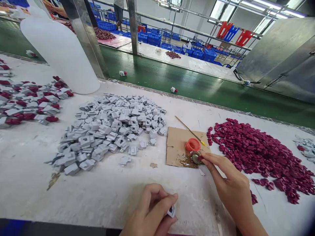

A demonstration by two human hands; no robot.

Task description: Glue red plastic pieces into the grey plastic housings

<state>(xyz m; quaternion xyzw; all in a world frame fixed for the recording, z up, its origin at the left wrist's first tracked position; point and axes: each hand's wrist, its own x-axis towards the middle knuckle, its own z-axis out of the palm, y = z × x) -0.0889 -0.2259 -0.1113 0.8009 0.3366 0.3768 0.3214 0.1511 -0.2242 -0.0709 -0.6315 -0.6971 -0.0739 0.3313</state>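
Near the table's front edge, my left hand is closed around a light grey plastic part with a dark opening. My right hand pinches a small dark red plastic piece at the rim of a small round metal cap. That cap sits on a brown cardboard square smeared with wet, glue-like liquid. Beside it on the cardboard stands a red plastic cup. A thin stick with a yellow tip lies across the cardboard's far edge.
A heap of grey parts lies left of centre, a heap of dark red pieces at right. Joined grey-and-red parts pile up far left beside a white bottle. A green conveyor belt runs behind; people stand beyond.
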